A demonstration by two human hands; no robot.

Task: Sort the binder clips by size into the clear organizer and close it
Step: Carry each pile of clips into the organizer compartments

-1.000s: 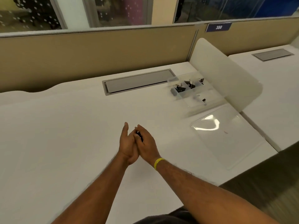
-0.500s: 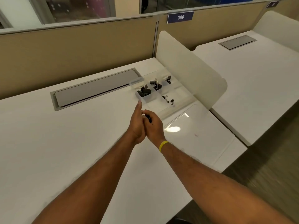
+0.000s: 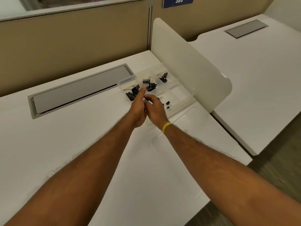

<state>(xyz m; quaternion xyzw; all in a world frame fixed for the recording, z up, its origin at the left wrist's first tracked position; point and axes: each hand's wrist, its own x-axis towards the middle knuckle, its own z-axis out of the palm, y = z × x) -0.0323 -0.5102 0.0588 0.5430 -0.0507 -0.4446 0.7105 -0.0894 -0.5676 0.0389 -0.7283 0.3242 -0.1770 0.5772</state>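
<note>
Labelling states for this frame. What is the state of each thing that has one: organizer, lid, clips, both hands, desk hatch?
clear organizer: open, on the desk.
lid: lies flat on the desk, on the person's side.
binder clips: loose in several compartments.
left hand: index finger straight, over the organizer.
right hand: fingers curled on a small clip, mostly hidden.
desk hatch: shut.

One left hand (image 3: 138,111), one right hand (image 3: 156,110), one clear organizer (image 3: 178,92), four clusters of binder clips (image 3: 163,77).
</note>
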